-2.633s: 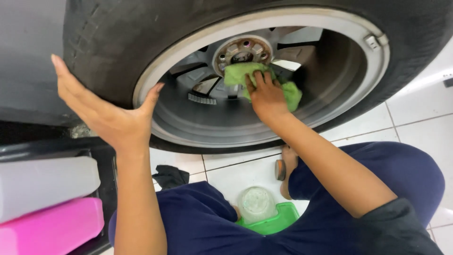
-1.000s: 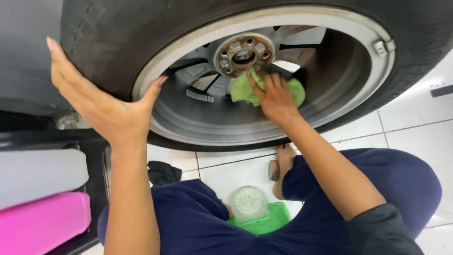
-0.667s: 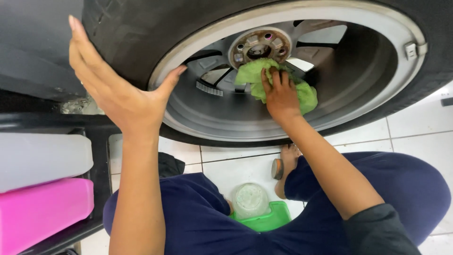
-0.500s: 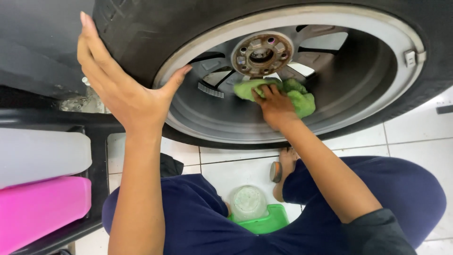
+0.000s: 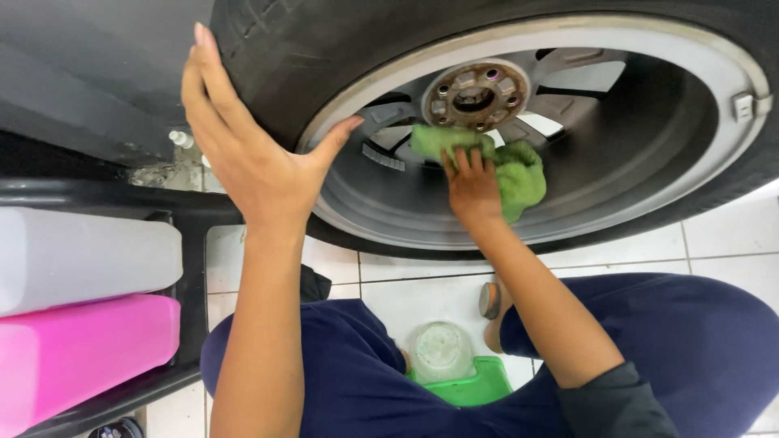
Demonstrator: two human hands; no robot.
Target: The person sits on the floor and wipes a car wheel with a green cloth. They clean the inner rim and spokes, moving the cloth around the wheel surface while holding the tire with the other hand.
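A car wheel fills the top of the view: black tyre (image 5: 268, 57), silver alloy rim (image 5: 649, 122), rusty hub (image 5: 475, 96) with lug holes. My left hand (image 5: 247, 158) lies flat and open against the tyre's sidewall, thumb resting on the rim edge. My right hand (image 5: 472, 191) reaches inside the rim and presses a green cloth (image 5: 519, 174) against the spokes just below the hub, fingers spread over it. My knees in dark blue trousers (image 5: 698, 349) are bent below the wheel.
A green stool or tray (image 5: 479, 385) with a round clear lid (image 5: 441, 351) sits between my legs on the white tiled floor (image 5: 714, 243). At left, a black rack (image 5: 191, 268) holds a white jug (image 5: 81, 255) and a pink jug (image 5: 81, 353).
My right hand and the cloth have slid from left of the hub down to under it. The view has shifted, so the wheel and left hand sit further right.
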